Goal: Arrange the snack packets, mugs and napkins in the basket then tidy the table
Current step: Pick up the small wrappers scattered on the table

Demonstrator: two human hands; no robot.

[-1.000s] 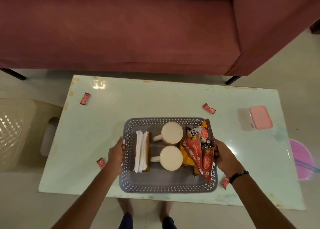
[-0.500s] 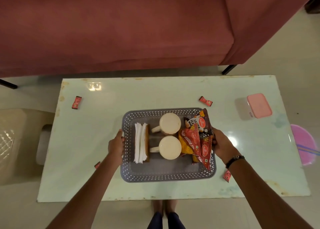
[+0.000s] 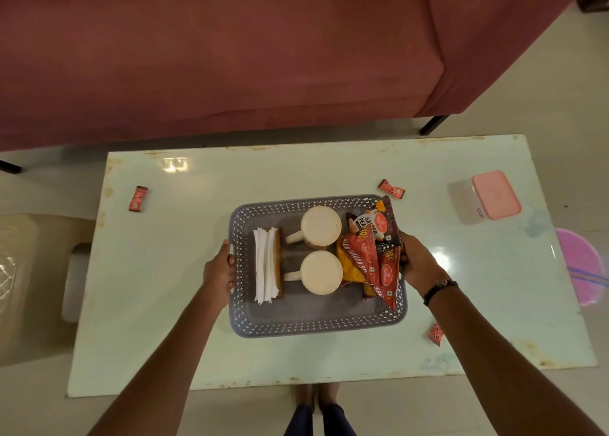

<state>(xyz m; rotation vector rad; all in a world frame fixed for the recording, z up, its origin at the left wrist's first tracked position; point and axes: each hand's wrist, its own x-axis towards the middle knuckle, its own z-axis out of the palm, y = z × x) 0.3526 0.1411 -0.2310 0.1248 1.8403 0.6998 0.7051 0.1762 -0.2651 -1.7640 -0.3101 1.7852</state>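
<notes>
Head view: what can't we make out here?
- Right hand fingers: hidden behind the snack packets and basket rim, grip unclear.
- Left hand fingertips: tucked over the basket's left rim.
- Napkins: a brown holder edge shows beside them; its shape is covered.
- Small wrappers on the table: print too small to read.
- Mugs: seen from above; contents unclear.
</notes>
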